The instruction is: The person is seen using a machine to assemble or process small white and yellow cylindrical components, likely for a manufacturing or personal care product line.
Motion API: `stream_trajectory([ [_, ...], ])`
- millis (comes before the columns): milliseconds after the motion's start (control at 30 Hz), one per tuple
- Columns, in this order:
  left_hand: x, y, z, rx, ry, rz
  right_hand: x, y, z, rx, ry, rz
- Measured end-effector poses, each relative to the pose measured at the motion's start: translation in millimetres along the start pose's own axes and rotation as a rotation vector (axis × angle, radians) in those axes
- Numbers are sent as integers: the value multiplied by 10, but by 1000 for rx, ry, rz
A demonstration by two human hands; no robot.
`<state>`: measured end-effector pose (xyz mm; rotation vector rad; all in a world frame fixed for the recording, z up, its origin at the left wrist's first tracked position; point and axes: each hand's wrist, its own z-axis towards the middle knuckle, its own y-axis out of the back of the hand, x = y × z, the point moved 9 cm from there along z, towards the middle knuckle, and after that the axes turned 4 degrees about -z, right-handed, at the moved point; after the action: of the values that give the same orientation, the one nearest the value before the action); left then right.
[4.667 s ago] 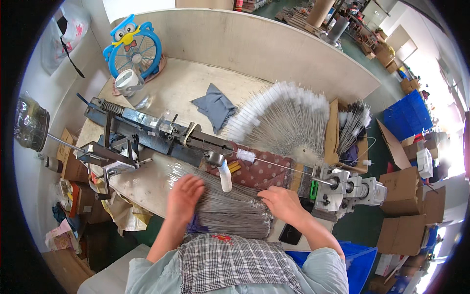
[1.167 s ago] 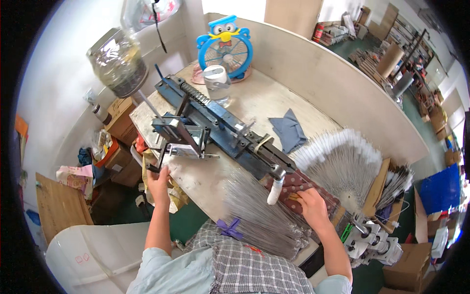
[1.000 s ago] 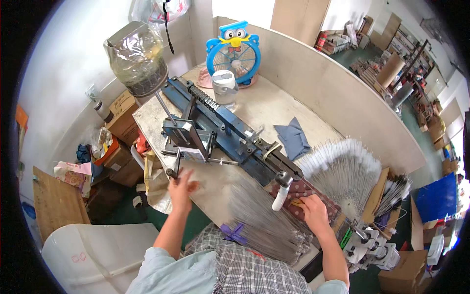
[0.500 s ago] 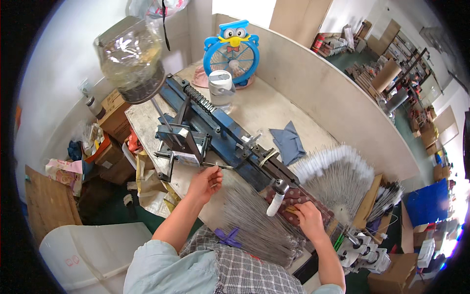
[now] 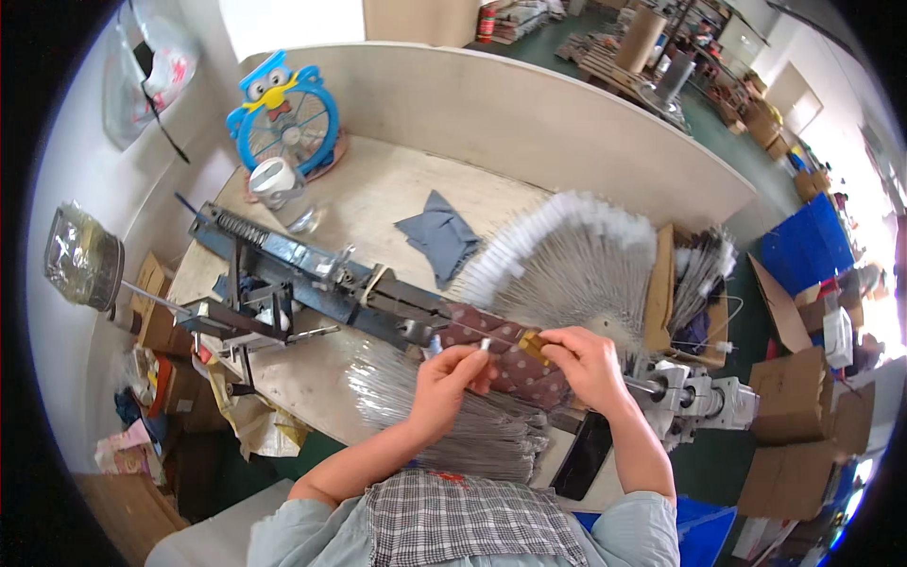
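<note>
A thin wire (image 5: 501,335) is pinched between both hands above the spotted pad (image 5: 505,354), at the near right of the tabletop (image 5: 378,203). The left hand (image 5: 444,378) is closed on its white-tipped end; the right hand (image 5: 581,364) is closed on the other. It is best kept taut and level. The wire looks grey, straight and very slender.

- A pale wooden workbench (image 5: 397,189) with a curved back wall.
- On it lie a long blue metal machine (image 5: 312,279), a grey cloth (image 5: 439,236), a fan of white-tipped rods (image 5: 567,265), a bundle of thin wires (image 5: 453,416) and a small blue fan (image 5: 283,118).
</note>
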<state>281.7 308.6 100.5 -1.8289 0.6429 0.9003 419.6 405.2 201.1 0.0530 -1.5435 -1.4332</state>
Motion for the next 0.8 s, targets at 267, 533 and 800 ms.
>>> stream_trajectory([
  [267, 212, -402, 135, 128, -28, 178, -306, -40, -215, 34, -132, 391],
  [533, 33, -55, 109, -85, -45, -27, 221, 112, -10, -220, 264, -97],
  [800, 38, 104, 92, -126, 22, -158, 472, -424, 357, -120, 230, -155],
])
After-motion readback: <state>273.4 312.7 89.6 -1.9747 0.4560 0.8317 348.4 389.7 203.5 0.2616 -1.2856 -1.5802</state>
